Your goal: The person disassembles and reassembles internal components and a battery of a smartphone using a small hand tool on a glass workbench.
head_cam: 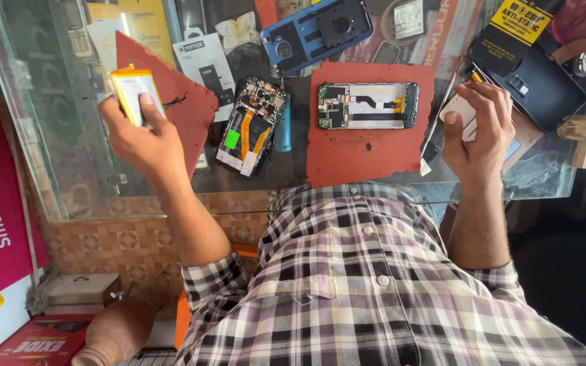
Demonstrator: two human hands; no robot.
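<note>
We hold a flat phone battery (132, 91) in our left hand (137, 139), raised over the left part of the glass counter (62, 156). The battery is a thin white rectangle with a yellow-orange border and a small tab at its top edge; our thumb presses across its lower face and the fingers close behind it, so the hand is shut around it. Our right hand (477, 135) is curled loosely around a small pale flat piece (461, 112), fingers bent over it above the counter's right side. Between the hands, a red mat (367, 152) carries an opened phone frame (367, 106) with its board exposed. Just left of it lies another opened phone (251, 125) with orange ribbon cables and a green sticker, beside a blue tool (283, 129). A blue back cover (317, 30) lies further up.
</note>
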